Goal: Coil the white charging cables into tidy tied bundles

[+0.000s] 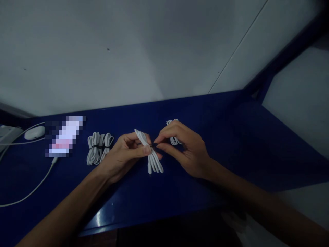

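Observation:
A folded bundle of white cable (155, 162) is pinched at its middle by my left hand (123, 154), thumb in front and fingers behind. Around the bundle's waist sits a black twist tie (153, 144). My right hand (185, 145) closes thumb and forefinger on the tie's end, just right of the bundle. Behind the right hand, partly hidden by it, lies another coiled white cable (175, 140). To the left of my left hand, white cable bundles (95, 149) bound with black ties rest side by side.
The blue tabletop (231, 137) runs back to a pale wall (128, 68). At the left are a phone (67, 135) with a blurred screen, its charging cable (42, 187), a white mouse-like object (35, 132) and a white power strip (9, 134). A blue frame (280, 65) rises at the right.

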Available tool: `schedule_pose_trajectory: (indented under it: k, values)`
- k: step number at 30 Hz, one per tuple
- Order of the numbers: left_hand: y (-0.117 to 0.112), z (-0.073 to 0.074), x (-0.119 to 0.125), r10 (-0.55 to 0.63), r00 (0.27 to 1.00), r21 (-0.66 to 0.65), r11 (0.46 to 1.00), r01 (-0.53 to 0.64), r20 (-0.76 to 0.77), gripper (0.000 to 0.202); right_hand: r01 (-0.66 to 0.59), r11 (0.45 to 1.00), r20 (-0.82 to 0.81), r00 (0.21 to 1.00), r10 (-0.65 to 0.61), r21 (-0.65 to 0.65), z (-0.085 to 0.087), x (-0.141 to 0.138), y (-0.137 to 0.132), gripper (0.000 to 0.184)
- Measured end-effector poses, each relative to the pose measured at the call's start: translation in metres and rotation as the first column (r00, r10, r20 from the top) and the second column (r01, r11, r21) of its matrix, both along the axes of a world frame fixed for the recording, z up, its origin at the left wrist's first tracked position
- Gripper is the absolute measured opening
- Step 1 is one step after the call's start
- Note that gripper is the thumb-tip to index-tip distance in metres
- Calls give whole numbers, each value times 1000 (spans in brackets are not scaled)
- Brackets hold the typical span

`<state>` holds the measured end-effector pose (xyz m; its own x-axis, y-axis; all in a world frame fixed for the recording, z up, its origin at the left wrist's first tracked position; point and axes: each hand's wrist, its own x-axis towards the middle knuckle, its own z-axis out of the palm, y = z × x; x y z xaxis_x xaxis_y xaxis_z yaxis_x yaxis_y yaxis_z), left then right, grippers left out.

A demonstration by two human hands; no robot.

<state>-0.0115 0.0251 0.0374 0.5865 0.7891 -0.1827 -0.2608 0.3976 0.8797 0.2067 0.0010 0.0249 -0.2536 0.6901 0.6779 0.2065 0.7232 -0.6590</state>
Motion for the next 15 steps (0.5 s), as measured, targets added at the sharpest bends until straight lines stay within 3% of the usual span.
schedule_pose_trajectory:
  k: [9,15]
  values:
    - [-1,-4,0,-17,999,-58,998,19,30,16,16,998,-14,1000,-15,63,-1,-1,0,16]
    - [-1,-5,1,-15,999,-92,996,19,41,19,69,962,35,996,-81,263,-4,1,5,16]
